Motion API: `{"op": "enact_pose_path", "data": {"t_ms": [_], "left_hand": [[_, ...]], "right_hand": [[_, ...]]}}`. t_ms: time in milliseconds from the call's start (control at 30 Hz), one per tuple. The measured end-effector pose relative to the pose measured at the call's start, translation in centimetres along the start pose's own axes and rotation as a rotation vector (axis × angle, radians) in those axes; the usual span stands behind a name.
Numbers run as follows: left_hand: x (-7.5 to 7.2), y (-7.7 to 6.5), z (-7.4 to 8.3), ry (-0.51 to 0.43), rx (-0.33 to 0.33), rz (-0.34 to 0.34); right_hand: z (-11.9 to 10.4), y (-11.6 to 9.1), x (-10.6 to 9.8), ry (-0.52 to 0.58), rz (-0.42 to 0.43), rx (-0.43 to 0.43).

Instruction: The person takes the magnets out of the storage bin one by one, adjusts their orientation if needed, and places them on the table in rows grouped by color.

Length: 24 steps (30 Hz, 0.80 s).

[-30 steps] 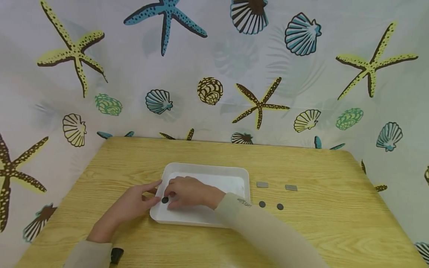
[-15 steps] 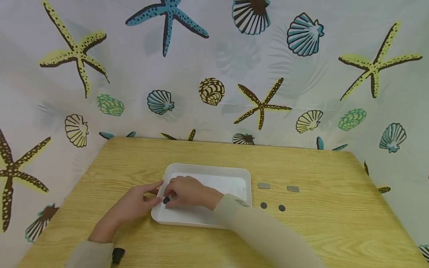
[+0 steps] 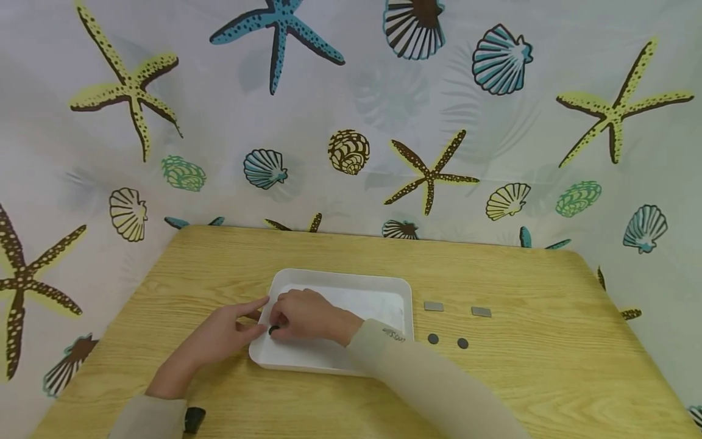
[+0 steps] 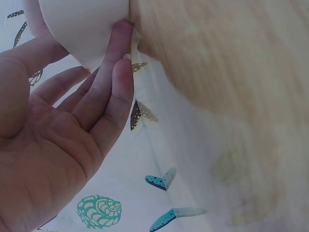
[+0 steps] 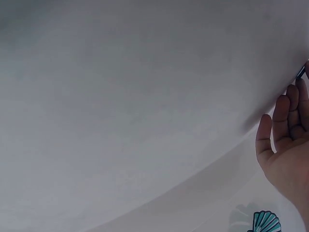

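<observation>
A white rectangular tray [image 3: 323, 360] lies on the table. My left hand [image 3: 222, 332] is at its left side, thumb and index finger apart along the rim; in the left wrist view the fingers [image 4: 104, 92] touch the outer wall [image 4: 84, 29], fairly straight. Inside the tray, near that same side, my right hand [image 3: 307, 314] pinches a small black disc [image 3: 273, 330] between thumb and fingertips. A dark sliver of the disc [image 5: 301, 72] shows at the fingertips in the right wrist view, and most of it is hidden.
Right of the tray, two grey rectangular pieces [image 3: 433, 306] lie in the upper row. Two dark round discs [image 3: 463, 343] sit below them on the wooden table [image 3: 537, 366]. A curtain [image 3: 307, 122] with shells and starfish hangs behind.
The right fingertips have closed on the black disc, which was lying flatter and showing more before. The left hand has stayed at the tray's side. The whole view has shifted slightly.
</observation>
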<state>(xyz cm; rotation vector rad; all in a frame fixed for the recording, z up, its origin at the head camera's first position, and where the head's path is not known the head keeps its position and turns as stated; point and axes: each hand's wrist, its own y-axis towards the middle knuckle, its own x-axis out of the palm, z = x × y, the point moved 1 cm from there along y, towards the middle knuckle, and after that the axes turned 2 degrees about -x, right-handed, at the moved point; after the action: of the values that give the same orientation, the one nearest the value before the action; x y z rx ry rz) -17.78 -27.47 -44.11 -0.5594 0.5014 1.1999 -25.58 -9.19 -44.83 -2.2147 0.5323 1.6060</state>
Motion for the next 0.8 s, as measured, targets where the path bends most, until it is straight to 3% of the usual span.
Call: {"op": "enact_pose_path", "data": {"t_ms": [467,800], "left_hand": [[0.0,0.0,0.2,0.014,-0.004,0.007],[0.1,0.0,0.4,0.031,-0.008,0.014]], "right_hand": [[0.9,-0.8,-0.3,-0.001,-0.053,0.009],[1.5,-2.6,-1.9,-0.091,-0.074,-0.002]]}}
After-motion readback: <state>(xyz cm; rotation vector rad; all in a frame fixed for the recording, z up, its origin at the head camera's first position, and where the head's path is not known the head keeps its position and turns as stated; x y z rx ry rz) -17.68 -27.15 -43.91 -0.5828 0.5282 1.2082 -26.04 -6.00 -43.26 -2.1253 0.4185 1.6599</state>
